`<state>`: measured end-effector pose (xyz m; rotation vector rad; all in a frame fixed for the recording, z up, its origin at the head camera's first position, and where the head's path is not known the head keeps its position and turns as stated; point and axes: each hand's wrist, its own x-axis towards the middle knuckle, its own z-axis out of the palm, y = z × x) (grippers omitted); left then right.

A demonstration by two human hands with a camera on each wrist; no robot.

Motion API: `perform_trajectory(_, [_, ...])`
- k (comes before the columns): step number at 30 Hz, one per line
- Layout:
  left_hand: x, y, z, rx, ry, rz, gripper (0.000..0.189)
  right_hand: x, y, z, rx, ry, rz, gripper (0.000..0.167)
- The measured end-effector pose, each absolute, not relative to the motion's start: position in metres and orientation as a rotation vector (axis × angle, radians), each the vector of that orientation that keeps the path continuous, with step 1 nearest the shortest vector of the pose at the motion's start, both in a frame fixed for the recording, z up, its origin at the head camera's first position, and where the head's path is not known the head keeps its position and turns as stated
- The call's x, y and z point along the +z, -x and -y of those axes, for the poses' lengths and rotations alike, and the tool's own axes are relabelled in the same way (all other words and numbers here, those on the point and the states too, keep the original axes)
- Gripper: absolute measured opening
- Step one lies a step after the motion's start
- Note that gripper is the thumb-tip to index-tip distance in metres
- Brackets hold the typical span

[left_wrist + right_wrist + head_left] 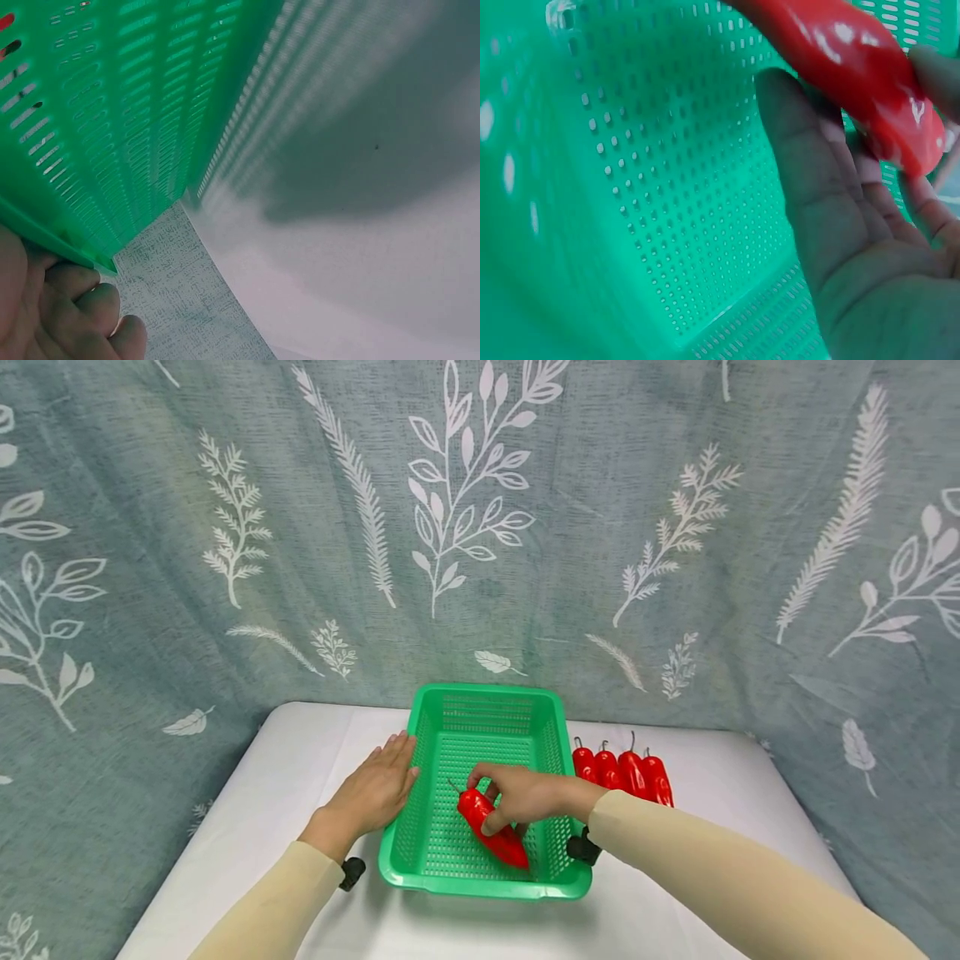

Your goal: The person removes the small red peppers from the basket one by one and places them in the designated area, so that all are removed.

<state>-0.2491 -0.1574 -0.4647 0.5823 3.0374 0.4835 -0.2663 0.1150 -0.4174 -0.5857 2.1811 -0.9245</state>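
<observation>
A red pepper (472, 810) with a thin stem lies slanted inside the green plastic basket (487, 887). My right hand (521, 795) reaches over the basket's right side and grips this pepper between thumb and fingers. In the right wrist view the glossy pepper (847, 67) sits between the thumb and fingers, above the perforated basket floor (682, 202). My left hand (378, 787) rests with extended fingers along the basket's left rim. From the left wrist, the fingers (79, 300) show at the rim beside the slotted wall (142, 112).
Several red peppers (632, 772) lie in a row on the white table (712, 777), just right of the basket; my right forearm partly covers their lower ends. A grey-green curtain (562, 568) with white leaf prints hangs behind the table.
</observation>
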Motion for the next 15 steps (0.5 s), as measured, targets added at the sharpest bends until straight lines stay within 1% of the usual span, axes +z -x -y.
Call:
perform_trajectory(7, [-0.465, 0.249, 0.157, 0.5, -0.593, -3.041, 0.063, -0.409, 0.266, -0.124, -1.008, 0.598, -2.273, 0.055])
perform_trajectory(15, [-0.465, 0.248, 0.156, 0.507, -0.597, -3.033, 0.063, -0.395, 0.263, -0.139, -1.122, 0.513, -2.346, 0.057])
